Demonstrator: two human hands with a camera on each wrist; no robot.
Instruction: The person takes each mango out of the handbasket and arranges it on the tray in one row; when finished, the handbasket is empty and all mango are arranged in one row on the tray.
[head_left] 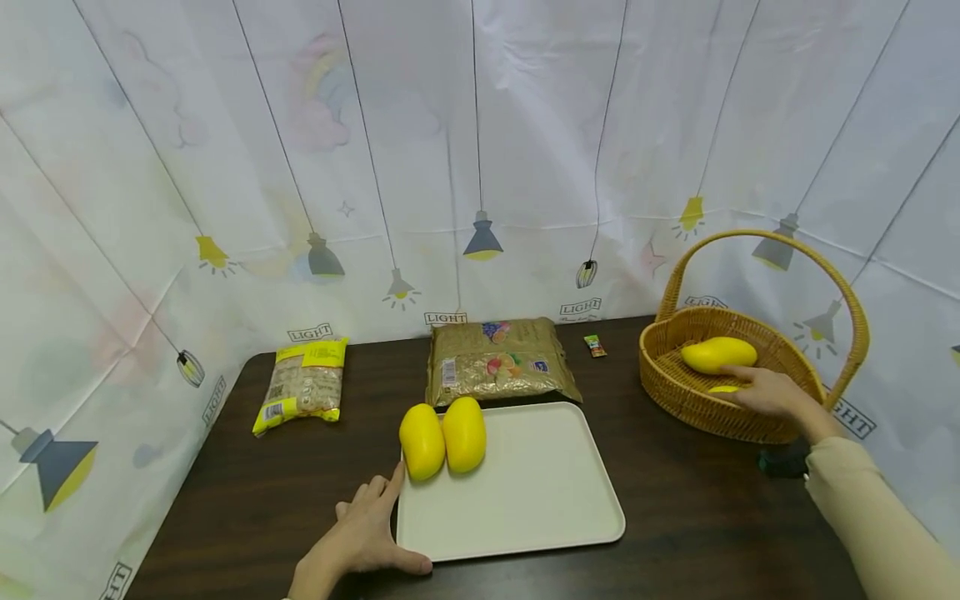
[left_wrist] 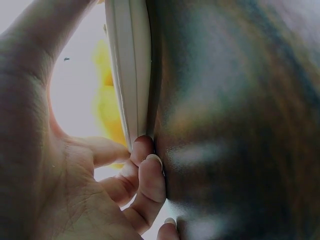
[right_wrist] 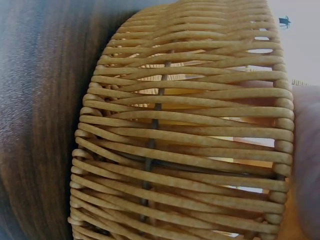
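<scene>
Two yellow mangoes, one at the left and another beside it, lie at the back left of a cream tray. My left hand touches the tray's left edge, thumb spread toward the front corner and a finger reaching beside the left mango. In the left wrist view, fingertips rest at the tray's rim. At the right, my right hand reaches into a wicker basket, fingers and thumb around a mostly hidden mango. Another mango lies behind it. Basket weave hides much of this hand in the right wrist view.
A gold printed package lies right behind the tray. To its left is a yellow-and-clear bag, and a small green packet lies to its right. The basket's tall handle arches above the right forearm. A printed curtain hangs behind the dark table.
</scene>
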